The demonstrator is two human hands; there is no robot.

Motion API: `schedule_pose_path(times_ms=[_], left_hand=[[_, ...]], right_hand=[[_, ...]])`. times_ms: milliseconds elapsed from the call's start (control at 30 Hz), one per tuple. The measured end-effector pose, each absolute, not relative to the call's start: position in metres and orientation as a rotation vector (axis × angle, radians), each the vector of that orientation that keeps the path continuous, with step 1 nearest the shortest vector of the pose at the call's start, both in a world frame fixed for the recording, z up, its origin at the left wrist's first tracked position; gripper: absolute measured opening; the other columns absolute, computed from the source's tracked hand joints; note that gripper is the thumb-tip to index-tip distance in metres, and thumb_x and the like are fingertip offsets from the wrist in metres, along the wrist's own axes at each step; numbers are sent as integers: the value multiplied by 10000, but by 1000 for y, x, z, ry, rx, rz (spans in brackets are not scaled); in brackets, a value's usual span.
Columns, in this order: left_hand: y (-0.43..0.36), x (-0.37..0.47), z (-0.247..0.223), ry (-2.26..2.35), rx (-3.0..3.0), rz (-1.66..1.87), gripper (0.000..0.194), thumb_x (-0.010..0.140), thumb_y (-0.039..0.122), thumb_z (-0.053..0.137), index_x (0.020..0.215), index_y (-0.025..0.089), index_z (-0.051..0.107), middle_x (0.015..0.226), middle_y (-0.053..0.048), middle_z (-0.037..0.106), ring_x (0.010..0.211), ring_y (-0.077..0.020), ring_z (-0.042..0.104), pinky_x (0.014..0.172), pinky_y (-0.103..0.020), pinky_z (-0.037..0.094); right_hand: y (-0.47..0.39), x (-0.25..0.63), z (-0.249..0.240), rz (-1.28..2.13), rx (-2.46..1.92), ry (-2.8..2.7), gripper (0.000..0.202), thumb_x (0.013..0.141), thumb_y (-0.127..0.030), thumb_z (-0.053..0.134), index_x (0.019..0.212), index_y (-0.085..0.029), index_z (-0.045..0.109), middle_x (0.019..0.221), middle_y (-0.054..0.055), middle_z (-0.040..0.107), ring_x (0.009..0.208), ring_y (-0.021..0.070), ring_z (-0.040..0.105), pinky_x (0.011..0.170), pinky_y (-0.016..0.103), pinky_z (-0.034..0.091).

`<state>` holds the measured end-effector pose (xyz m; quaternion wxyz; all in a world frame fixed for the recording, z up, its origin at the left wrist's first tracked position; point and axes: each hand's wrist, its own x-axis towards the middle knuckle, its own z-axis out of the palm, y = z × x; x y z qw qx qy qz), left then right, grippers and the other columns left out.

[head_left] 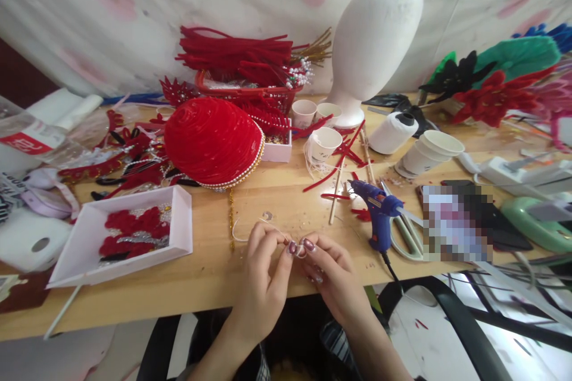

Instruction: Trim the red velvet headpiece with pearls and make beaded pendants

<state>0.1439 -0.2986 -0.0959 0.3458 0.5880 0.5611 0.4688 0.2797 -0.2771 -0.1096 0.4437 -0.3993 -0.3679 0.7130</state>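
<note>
Both my hands meet over the front edge of the wooden table (214, 274), fingertips almost touching. My left hand (266, 268) pinches a thin white thread (239, 240), whose tail curls away to the left on the tabletop. Against it, my right hand (330, 268) is closed in a pinch on the same thread, which forms a small loop between the thumbs. Anything else between the fingertips is too small to make out. Behind my left hand lies a red fuzzy cap (210, 140) edged with pearl beads. A blue glue gun (378, 211) rests to the right.
On the left stands a white box (185, 223) of red flowers and beads. A white foam head (375, 41), a red basket (268, 94) of red stems, paper cups (326, 144) and a thread spool (391, 134) fill the back. Scissors (411, 244) and a phone lie right.
</note>
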Motion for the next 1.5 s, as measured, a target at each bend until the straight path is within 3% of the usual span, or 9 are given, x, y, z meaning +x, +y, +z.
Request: schedule_pose_path(times_ms=[100,200,467,667,767,1000,1200,1500], left_hand=[[-294,140,-95,1461,1432,1185,173,966,250,519,818,217,602,876,-14,567,833,-168,574,758,-294,472],[-292,138,-97,1443,1406,1207,173,956,259,543,821,212,641,872,-16,583,827,-164,577,759,-285,474],[-291,134,-96,1368,1370,1189,183,927,272,600,777,198,675,818,-18,638,795,-168,625,736,-284,493],[-300,133,-95,1537,1521,1284,69,926,280,619,904,221,645,888,-14,666,866,-174,647,775,-294,516],[-304,139,-96,1590,1785,1404,139,853,223,718,969,219,641,953,-30,665,940,-196,637,839,-328,518],[-299,143,-100,1506,2109,1540,232,878,47,635,1007,234,686,907,-27,696,855,-178,646,806,-341,508],[-299,143,-96,1659,2336,1502,200,874,42,607,988,205,635,879,-38,716,817,-195,641,843,-374,449],[-300,148,-91,1704,2228,1420,142,935,54,512,946,190,550,883,-32,588,820,-173,565,774,-301,445]], right_hand=[[-275,281,-112,1758,-958,-891,275,810,-462,779,764,-200,709,720,-3,547,624,123,426,585,245,361],[-273,286,-110,1735,-901,-1008,212,849,-428,755,794,-224,750,845,18,596,716,143,482,638,253,393],[-268,293,-105,1851,-915,-999,252,808,-449,791,783,-198,787,713,25,656,636,137,508,605,258,411],[-269,290,-109,1772,-978,-862,238,722,-445,856,743,-214,801,686,35,692,650,160,571,633,271,467],[-270,288,-111,1725,-972,-890,214,741,-439,842,746,-227,807,723,41,710,702,176,602,677,285,487],[-275,289,-113,1561,-982,-1024,127,832,-395,782,828,-273,817,771,22,707,731,169,614,705,280,487],[-278,286,-101,1326,-1038,-1235,150,905,-337,693,827,-270,802,749,23,689,729,177,610,707,283,496],[-285,285,-98,895,-1013,-1525,204,930,-133,620,970,-272,763,868,8,723,790,155,656,724,247,501]])
